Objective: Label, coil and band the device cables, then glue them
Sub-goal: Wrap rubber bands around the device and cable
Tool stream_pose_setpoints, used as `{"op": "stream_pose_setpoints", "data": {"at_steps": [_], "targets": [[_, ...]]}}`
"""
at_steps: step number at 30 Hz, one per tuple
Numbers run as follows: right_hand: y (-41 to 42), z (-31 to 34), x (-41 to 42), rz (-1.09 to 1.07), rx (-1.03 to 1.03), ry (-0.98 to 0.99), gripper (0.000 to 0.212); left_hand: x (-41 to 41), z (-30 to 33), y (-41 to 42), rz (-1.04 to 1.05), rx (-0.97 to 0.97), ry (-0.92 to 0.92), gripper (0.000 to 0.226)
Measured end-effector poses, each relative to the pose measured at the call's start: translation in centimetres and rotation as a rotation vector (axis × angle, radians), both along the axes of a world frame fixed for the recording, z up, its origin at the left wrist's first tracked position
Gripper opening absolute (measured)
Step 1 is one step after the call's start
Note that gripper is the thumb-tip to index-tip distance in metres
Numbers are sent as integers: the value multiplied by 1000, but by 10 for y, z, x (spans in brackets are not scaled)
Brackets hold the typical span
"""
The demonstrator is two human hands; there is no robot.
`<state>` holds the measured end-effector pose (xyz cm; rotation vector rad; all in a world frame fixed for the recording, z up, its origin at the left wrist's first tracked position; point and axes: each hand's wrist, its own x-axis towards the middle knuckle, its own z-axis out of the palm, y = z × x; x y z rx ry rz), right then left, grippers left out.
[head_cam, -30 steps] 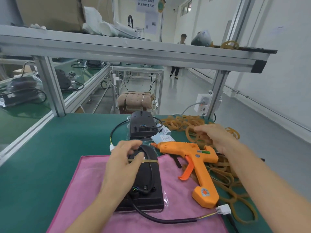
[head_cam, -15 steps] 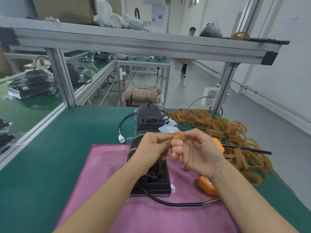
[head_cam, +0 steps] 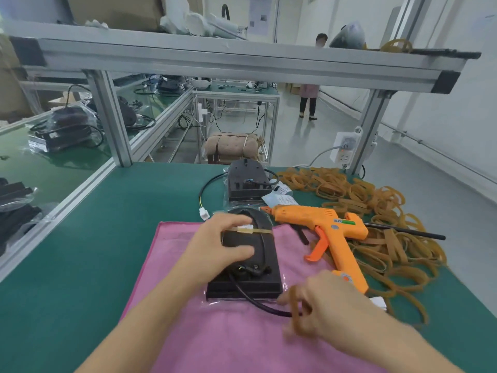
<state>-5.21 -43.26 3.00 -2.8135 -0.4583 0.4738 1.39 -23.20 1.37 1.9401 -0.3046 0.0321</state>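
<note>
Your hands have parted: your left hand now rests spread-fingered on the black device. Your right hand pinches a rubber band beside the cable.

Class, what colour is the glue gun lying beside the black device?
Orange: the glue gun shows best in the head view, the only one given.

Right hand motion-blurred, grip unclear

Single head-worn wide-angle view, facing forward and down, close over workbench
</note>
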Motion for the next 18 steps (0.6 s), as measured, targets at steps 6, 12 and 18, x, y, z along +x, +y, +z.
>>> {"op": "stream_pose_setpoints", "data": {"at_steps": [6,12,18], "targets": [[7,-12,-21,-103,-163,-274,33,-25,-33,10,-125,167,-35,56],[4,12,-6,-204,156,-427,21,-27,-39,4,-46,162,-47,42],[9,0,39,-272,468,-372,19,-29,-42,-3,41,280,-159,28]]}}
